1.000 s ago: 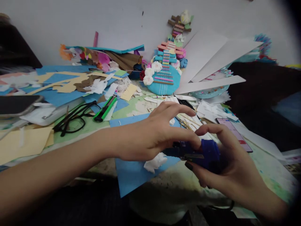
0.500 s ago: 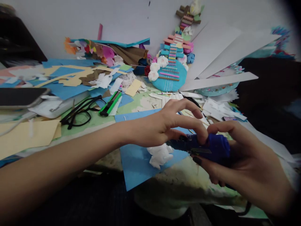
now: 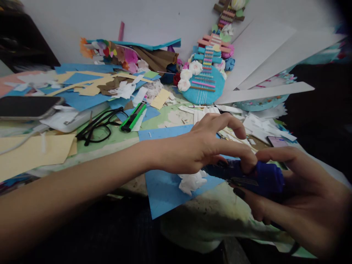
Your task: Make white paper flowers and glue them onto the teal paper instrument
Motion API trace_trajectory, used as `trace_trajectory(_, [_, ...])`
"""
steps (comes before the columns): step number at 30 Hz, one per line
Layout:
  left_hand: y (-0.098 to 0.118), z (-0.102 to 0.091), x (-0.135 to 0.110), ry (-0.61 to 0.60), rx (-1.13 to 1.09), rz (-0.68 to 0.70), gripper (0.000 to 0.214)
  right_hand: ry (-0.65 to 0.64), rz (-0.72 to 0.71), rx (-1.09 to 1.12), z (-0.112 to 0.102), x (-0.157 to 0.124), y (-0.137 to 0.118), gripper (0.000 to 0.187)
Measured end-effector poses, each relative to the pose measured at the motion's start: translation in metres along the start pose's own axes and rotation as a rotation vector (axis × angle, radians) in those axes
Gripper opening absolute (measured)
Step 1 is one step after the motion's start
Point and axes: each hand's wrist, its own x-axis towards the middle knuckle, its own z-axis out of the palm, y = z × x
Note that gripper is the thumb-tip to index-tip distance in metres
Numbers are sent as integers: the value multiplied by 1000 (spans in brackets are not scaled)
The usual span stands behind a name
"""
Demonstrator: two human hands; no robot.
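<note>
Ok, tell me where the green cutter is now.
In the head view, the green cutter lies left of centre, just right of the black glasses and beyond the left forearm.

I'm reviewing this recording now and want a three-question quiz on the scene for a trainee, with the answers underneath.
1. Multiple choice. Which thing is the right hand holding?
A) a phone
B) the blue tool
C) a pair of scissors

2. True or false. From the wearer's view, the glasses lie to the left of the white wad.

3. Fill in the blank. Beneath the wad is a sheet whose colour is ____.

Key
1. B
2. True
3. Blue
</note>
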Motion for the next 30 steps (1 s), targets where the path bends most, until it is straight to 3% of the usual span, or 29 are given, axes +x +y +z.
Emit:
trace_trajectory(3, [2, 1, 1, -2, 15, 7, 39, 50, 67, 2, 1, -3, -2, 33])
trace_trajectory(8, [3, 3, 1, 9, 47, 26, 37, 38, 12, -22, -1, -5, 2, 38])
trace_trajectory(12, [4, 3, -1, 14, 45, 3, 34, 67, 50, -51, 0, -6, 1, 33])
trace_trajectory(18, [8, 3, -9, 72, -332, -91, 34, 14, -51, -45, -2, 0, -1, 34])
trace_trajectory(23, [3, 12, -17, 282, -607, -269, 32, -10, -80, -94, -5, 1, -1, 36])
trace_trajectory(26, [-6, 11, -23, 478, -539, -375, 30, 37, 9, -89, -7, -2, -2, 36])
trace_trajectory(28, [-12, 11, -29, 452, -423, -429, 24, 67, 70, -66, -8, -3, -2, 38])
trace_trajectory(30, [-16, 13, -36, 330, -292, -447, 21, 88, 102, -54, -8, -4, -3, 39])
